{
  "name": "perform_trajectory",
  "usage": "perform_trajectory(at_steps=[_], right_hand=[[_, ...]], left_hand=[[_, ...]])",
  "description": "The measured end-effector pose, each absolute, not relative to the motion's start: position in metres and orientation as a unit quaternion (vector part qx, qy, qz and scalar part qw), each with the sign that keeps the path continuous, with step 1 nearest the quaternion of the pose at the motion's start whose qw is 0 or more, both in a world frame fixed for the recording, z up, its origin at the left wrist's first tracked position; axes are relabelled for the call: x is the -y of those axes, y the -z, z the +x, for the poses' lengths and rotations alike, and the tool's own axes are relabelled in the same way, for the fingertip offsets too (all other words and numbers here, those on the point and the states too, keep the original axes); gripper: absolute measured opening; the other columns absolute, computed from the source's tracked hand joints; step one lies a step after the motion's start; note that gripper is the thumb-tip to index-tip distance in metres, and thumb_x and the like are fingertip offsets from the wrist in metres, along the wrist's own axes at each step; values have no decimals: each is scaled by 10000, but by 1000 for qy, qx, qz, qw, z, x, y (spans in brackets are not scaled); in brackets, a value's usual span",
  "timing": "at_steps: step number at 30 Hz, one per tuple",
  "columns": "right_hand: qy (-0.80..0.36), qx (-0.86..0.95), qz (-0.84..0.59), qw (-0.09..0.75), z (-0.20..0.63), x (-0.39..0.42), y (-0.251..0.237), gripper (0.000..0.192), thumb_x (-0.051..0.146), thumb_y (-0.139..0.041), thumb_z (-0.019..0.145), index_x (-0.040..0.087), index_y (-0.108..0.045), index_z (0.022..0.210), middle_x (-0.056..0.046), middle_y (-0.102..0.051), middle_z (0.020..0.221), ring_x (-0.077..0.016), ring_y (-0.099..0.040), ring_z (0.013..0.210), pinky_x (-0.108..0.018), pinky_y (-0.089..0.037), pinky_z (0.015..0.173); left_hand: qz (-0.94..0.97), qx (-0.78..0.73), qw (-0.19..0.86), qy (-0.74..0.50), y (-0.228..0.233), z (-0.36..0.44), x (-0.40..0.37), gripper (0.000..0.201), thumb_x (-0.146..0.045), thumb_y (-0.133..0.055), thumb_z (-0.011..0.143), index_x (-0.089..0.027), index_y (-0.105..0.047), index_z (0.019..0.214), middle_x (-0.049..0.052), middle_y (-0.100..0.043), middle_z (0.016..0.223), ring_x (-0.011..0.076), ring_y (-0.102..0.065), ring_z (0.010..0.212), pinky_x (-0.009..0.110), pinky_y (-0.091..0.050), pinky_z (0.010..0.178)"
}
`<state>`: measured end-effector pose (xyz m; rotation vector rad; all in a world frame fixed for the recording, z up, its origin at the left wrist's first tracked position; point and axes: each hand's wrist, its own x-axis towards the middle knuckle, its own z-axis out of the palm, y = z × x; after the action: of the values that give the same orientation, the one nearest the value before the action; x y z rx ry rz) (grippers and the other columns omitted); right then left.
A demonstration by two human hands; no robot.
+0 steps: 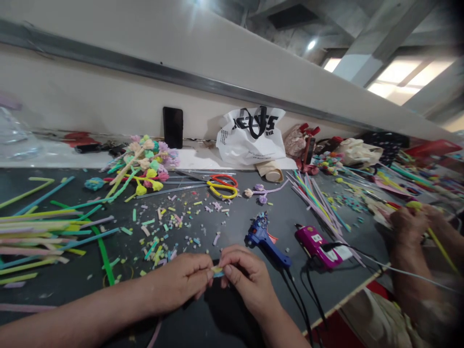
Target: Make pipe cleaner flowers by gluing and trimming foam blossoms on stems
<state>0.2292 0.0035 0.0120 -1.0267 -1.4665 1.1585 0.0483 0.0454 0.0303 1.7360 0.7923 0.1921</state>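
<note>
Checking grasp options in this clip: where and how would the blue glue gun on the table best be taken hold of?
Grip the blue glue gun by its handle, the long straight part running toward the near-right, probably with the right hand, which is nearest. It lies flat with the nozzle end pointing away and the cord trailing off the handle's end, so come from above and the near side, clear of the nozzle.

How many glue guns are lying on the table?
2. The blue glue gun lies just beyond the right hand. The pink glue gun lies to the right of the blue one. Clutter farther right on the table may hide more.
</note>
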Motion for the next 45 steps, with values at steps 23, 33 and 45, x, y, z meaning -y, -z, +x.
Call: perform_trajectory(at_steps=[23, 33, 45], right_hand=[[-329, 715, -426, 446, 230, -1, -14, 130, 148, -525, 823, 210, -638, 833, -47, -575, 818, -163, -578, 812, -251, -480, 696], [-368, 698, -422, 447, 229, -3, -12, 134, 155, -500, 839, 203, -618, 799, -32, -528, 798, -107, -547, 613, -205, -495, 535], [-390, 667, -441, 457, 229, -4, -8, 118, 248, -521, 843, 196, -627, 837, -49, -526, 856, -111, -548, 616, -239, -481, 555]], left_hand=[[473, -349, 807, -63, -22, 48, -43, 269, -425, -471, 745, -171, -551, 709, -53, -427, 461, 46, -270, 358, 149, -148, 317], [473, -346, 808, -67, -21, 46, -41, 220, -391, -441, 781, -190, -462, 693, -62, -397, 539, 50, -265, 423, 153, -167, 361], [806, -360, 449, -134, -23, 49, -43, 224, -307, -390, 792, -188, -405, 603, -51, -388, 573, 95, -362, 545, 226, -230, 503]])
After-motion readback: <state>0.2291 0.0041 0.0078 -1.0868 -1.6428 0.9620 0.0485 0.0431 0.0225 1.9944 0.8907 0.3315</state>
